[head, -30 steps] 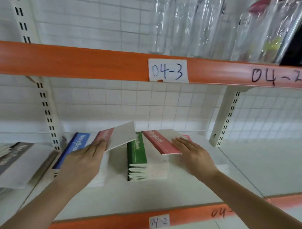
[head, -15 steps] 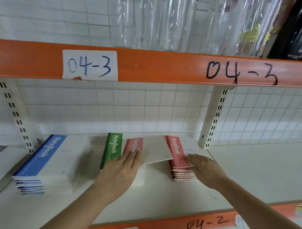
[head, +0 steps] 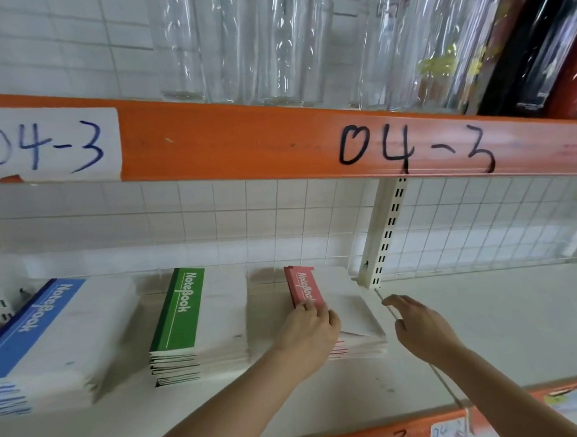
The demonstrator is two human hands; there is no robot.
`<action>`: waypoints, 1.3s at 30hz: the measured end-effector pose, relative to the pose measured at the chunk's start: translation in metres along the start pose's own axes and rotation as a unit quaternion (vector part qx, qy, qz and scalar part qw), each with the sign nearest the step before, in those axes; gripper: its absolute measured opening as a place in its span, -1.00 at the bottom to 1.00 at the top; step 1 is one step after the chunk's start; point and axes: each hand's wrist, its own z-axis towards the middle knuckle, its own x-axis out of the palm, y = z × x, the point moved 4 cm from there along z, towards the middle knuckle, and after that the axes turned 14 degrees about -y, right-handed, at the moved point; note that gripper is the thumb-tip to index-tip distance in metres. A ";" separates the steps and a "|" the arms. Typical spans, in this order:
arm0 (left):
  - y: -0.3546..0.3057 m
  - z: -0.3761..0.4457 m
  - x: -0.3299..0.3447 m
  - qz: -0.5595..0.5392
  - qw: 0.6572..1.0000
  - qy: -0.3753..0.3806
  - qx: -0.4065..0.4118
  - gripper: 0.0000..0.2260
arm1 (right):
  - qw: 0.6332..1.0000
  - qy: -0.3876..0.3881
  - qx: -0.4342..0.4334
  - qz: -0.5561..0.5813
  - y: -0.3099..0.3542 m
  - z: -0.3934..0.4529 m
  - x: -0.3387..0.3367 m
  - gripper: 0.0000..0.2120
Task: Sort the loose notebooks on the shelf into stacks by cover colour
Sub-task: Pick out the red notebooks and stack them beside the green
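My left hand point(head: 309, 332) rests with curled fingers on the top "NoteBook" of the red stack point(head: 346, 314); my right hand point(head: 418, 328) hovers relaxed just beside it, holding nothing. The green stack point(head: 192, 323) and blue stack point(head: 46, 341) lie left on the shelf point(head: 480, 326). The beam point(head: 245, 144) above reads "04-3".

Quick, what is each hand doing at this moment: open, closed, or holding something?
Left hand: open, fingers resting on the top red notebook of the red stack.
Right hand: open, relaxed, holding nothing, just right of that stack.
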 end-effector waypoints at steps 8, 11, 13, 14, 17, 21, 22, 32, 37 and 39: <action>-0.004 0.009 0.024 -0.111 0.992 0.028 -0.058 -0.36 | 1.000 -0.013 -0.019 -0.004 0.005 -0.007 -0.001 -0.54; 0.001 0.003 0.016 -0.108 0.992 0.039 -0.053 -0.38 | 0.999 -0.011 -0.041 0.004 0.019 -0.006 -0.002 -0.54; 0.013 -0.011 0.009 -0.112 0.992 0.024 -0.048 -0.44 | 0.998 -0.022 -0.062 0.008 0.033 -0.005 -0.005 -0.54; 0.021 -0.020 0.004 -0.117 0.992 0.001 -0.048 -0.45 | 0.997 -0.028 -0.076 0.012 0.042 -0.004 -0.006 -0.53; 0.046 -0.056 -0.011 -0.136 0.987 -0.072 -0.056 -0.50 | 0.991 -0.035 -0.126 0.026 0.076 -0.004 -0.006 -0.52; 0.092 -0.113 -0.027 -0.098 0.986 -0.082 -0.112 -0.65 | 0.978 -0.033 -0.203 0.032 0.135 -0.005 0.000 -0.54; 0.103 -0.127 -0.032 -0.089 0.985 -0.082 -0.120 -0.65 | 0.976 -0.031 -0.212 0.036 0.149 -0.006 0.002 -0.55; 0.192 -0.251 -0.066 -0.058 0.973 -0.104 -0.200 -0.63 | 0.946 -0.041 -0.307 0.089 0.291 -0.032 0.009 -0.51; 0.245 -0.329 -0.077 -0.043 0.967 -0.094 -0.232 -0.70 | 0.944 -0.014 -0.325 0.063 0.383 -0.046 0.019 -0.54; 0.266 -0.359 -0.082 -0.047 0.965 -0.099 -0.237 -0.74 | 0.940 -0.020 -0.323 0.106 0.419 -0.054 0.023 -0.55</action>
